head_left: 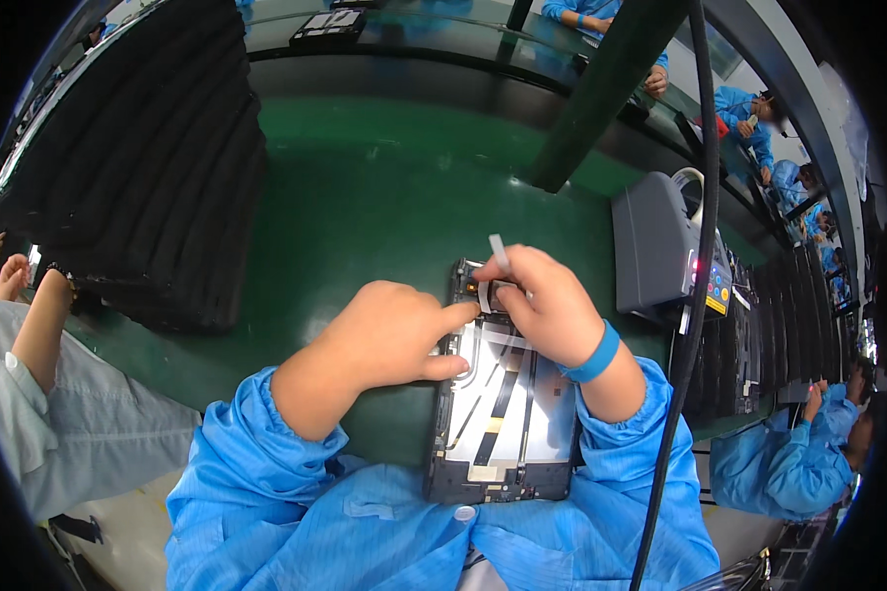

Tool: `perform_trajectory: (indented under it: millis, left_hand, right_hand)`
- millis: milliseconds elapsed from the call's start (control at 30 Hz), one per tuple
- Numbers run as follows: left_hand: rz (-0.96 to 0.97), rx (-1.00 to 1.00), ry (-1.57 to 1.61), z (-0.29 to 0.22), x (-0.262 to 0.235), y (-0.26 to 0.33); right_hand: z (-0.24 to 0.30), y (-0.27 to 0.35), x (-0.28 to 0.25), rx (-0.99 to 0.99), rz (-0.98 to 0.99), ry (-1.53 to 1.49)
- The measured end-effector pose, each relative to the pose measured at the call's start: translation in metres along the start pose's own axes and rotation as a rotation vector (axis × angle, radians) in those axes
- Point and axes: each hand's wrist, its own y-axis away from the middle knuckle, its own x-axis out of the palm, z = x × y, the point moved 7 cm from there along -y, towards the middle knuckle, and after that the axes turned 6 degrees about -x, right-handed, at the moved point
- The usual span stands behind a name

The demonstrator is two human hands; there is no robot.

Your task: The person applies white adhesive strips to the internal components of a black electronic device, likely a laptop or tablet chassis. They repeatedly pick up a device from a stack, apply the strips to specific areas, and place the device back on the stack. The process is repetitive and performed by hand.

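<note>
An opened black rectangular tablet chassis with exposed flat cables (503, 414) is seen lying lengthwise beneath both hands on the green work mat (365, 197). A thin white tape strip (499, 254) is pinched between the fingers of the right hand (547, 305) above the chassis's far end. The left hand (389, 335) is not gripping; its index finger is extended and pressed at the chassis's upper left edge. The step is judged to be tape application; accurate alignment and firm pressing-down are called for next. A grey box-shaped tape dispenser (655, 241) stands right of the right hand.

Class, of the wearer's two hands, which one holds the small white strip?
The right hand, with the blue wristband, pinches the white strip; the left hand only presses the opened tablet.
</note>
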Motion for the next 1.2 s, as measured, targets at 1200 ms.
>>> perform_trajectory:
  millis: [1200]
  left_hand:
    - [-0.060, 0.100, -0.233, -0.025, 0.011, -0.010]
  right_hand:
    - [0.002, 0.032, 0.007, -0.102, 0.109, 0.032]
